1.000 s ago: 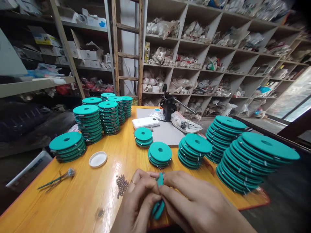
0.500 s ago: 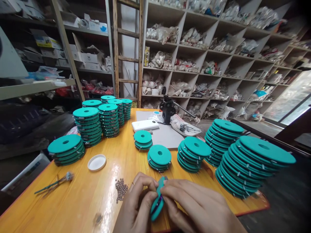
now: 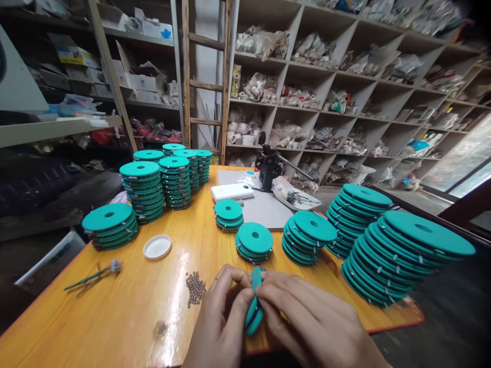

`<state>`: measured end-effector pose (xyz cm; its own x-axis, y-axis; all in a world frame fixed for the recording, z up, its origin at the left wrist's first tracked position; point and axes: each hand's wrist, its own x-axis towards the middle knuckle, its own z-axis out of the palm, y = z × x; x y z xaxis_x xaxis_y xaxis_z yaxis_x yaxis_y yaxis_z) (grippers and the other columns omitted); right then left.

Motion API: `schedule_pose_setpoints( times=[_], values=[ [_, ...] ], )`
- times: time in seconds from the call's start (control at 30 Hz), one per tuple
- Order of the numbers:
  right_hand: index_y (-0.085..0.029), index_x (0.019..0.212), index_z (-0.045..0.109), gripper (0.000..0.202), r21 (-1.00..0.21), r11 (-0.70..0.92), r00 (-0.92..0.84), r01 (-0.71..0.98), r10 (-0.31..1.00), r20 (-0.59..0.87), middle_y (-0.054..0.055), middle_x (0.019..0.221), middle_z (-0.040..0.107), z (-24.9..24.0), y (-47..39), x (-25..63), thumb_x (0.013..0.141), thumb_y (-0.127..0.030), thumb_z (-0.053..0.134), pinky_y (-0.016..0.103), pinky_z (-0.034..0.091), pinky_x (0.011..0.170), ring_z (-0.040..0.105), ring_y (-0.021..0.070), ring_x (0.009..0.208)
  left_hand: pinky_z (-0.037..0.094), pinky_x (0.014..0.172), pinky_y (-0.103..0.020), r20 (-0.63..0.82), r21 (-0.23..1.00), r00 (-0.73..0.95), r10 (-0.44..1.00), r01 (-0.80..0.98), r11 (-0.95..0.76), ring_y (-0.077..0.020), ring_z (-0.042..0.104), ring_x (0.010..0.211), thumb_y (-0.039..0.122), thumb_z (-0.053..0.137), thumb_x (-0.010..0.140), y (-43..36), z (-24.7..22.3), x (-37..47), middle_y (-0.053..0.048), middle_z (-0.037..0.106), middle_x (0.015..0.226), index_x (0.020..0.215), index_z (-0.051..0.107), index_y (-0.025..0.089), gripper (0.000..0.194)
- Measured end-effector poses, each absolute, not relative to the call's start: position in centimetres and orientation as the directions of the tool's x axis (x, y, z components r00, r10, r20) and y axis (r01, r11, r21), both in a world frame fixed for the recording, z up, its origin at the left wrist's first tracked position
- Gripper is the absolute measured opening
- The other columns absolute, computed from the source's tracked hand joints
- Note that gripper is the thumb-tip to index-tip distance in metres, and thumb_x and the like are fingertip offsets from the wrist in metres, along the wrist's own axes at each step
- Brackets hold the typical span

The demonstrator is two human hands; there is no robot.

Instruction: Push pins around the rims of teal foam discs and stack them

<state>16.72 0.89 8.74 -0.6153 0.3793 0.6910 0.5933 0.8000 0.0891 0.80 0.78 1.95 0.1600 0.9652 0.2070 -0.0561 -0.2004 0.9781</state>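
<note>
Near the front edge of the wooden table (image 3: 126, 306), a small teal foam disc (image 3: 253, 317) is held edge-on between both hands. My left hand (image 3: 224, 312) pinches its left side with thumb and forefinger. On the other side, the closed fingers of my right hand (image 3: 307, 312) grip the disc near its upper part. A dark line runs along its rim; what lies between the fingertips is hidden. Small brown beads (image 3: 195, 289) lie in a loose pile just left of my left hand. Beyond the hands sits a short stack of teal discs (image 3: 254, 240).
Tall teal disc stacks stand at the right (image 3: 399, 255) and back left (image 3: 142, 191). A white lid (image 3: 157, 247), a wire bundle (image 3: 95, 278), a white box (image 3: 232, 191), a black device (image 3: 267, 168) and a tray (image 3: 299, 200) are also on the table.
The view has shifted slightly, so the table items appear a little higher and farther right. Both hands still hold the disc, which now looks turned more edge-on.
</note>
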Motion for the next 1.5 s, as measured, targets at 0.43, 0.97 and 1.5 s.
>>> schedule_pose_setpoints(
  times=[0.43,0.97,1.5],
  values=[
    [-0.011,0.096,0.062,0.025,0.085,0.804,-0.615,0.588,0.377,0.693,0.013,0.092,0.071,7.9,1.1,16.8,0.098,-0.01,0.038,0.028,0.055,0.074,0.07,0.0202,0.086,0.042,0.079,-0.029,0.253,0.962,0.185,0.95,0.052,-0.267,-0.0171,0.054,0.088,0.025,0.039,0.101,0.3,2.6,0.7,-0.003,0.054,0.092,0.091,0.048,0.021,0.014],
    [-0.01,0.104,0.061,0.024,0.06,0.79,-0.634,0.611,0.442,0.634,0.017,0.106,0.064,7.3,0.7,17.1,0.098,-0.01,0.038,0.029,0.056,0.077,0.065,0.023,0.101,0.04,0.081,-0.03,0.214,0.967,0.18,0.96,0.102,-0.235,-0.0182,0.051,0.088,0.025,0.038,0.1,0.1,3.3,0.8,-0.003,0.051,0.091,0.087,0.046,0.021,0.015],
    [-0.031,0.148,0.032,0.059,-0.457,0.661,-0.405,0.596,0.738,0.54,0.006,0.122,0.06,2.5,-0.7,16.2,0.094,-0.025,0.055,0.031,0.054,0.09,0.06,0.019,0.109,0.04,0.073,-0.028,0.198,0.97,0.115,0.973,0.12,-0.212,-0.0177,0.051,0.082,0.03,0.037,0.101,-0.4,2.7,0.4,-0.001,0.049,0.085,0.088,0.045,0.021,0.017]
  ],
)
